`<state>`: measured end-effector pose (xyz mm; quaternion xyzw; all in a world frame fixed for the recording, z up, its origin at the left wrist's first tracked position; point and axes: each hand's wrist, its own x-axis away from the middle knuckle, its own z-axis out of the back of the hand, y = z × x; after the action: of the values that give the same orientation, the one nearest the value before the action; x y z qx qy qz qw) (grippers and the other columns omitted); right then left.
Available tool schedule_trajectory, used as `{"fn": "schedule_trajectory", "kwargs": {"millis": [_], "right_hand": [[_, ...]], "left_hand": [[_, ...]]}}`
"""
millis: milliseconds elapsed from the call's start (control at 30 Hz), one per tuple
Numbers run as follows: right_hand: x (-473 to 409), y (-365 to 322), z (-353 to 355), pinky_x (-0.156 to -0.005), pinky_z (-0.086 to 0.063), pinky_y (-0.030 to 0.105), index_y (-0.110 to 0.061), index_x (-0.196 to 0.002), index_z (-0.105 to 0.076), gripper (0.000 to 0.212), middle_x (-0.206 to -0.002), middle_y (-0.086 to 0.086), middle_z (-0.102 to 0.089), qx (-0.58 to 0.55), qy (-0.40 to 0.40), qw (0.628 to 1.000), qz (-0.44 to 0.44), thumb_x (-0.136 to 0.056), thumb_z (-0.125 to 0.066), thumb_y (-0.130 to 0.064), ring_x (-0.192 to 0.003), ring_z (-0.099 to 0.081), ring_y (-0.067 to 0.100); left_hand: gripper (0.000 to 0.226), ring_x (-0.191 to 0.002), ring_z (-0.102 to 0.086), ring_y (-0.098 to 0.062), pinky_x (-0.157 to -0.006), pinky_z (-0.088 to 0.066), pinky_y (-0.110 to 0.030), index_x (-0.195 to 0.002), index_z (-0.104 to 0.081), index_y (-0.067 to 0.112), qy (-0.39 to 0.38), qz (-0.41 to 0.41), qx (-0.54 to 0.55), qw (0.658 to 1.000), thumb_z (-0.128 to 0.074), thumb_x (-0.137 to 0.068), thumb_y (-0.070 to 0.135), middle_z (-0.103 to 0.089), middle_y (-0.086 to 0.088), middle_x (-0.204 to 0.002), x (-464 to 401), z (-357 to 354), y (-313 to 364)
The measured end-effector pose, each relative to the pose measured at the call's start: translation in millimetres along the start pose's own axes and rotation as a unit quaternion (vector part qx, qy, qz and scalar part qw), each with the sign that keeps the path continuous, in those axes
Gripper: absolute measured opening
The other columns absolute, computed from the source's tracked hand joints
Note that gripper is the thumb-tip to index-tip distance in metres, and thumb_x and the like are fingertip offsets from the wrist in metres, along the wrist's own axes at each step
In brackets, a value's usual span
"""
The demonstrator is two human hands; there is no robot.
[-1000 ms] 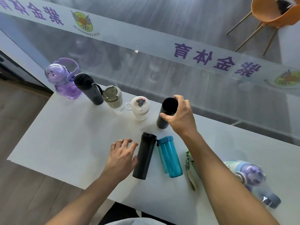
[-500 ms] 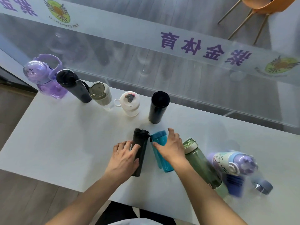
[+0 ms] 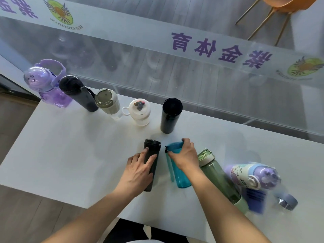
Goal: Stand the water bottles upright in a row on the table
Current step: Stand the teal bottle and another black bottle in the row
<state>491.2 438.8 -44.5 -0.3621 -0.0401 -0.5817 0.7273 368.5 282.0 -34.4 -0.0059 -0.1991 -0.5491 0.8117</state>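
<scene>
White worktop (image 3: pixel 70 155) has five bottles standing along the back, purple one (image 3: pixel 45 85) to black flask (image 3: pixel 171 115), plus four lying near the front: black (image 3: pixel 152 165), teal (image 3: pixel 177 172), green (image 3: pixel 219 176), lilac (image 3: pixel 254 176).

Five bottles (image 3: pixel 171 114) are standing in a row along the surface's (image 3: pixel 70 155) far edge; four more (image 3: pixel 217 174) are lying nearer, to the right.

Blurred at four o'clock: purple cartoon bottle (image 3: pixel 252 176) and its blue strap (image 3: pixel 254 201). Cut off at one o'clock: orange chair (image 3: pixel 284 4).
</scene>
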Motion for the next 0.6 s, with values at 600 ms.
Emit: {"fn": "schedule_trajectory", "kwargs": {"millis": [600], "right_hand": [[-25.4, 0.7, 91.1, -0.086, -0.039, 0.02, -0.025, -0.135, -0.042, 0.074, -0.123, 0.0, -0.044, -0.091, 0.159, 0.98, 0.077, -0.073, -0.08, -0.019, -0.096, -0.045, 0.008]], "left_hand": [[0.074, -0.112, -0.051, -0.037, -0.085, -0.052, -0.046, -0.138, -0.029, 0.029, -0.084, 0.086, 0.115, 0.986, -0.069, -0.078, 0.041, -0.023, -0.011, -0.145, -74.4, 7.0, -0.8]]}}
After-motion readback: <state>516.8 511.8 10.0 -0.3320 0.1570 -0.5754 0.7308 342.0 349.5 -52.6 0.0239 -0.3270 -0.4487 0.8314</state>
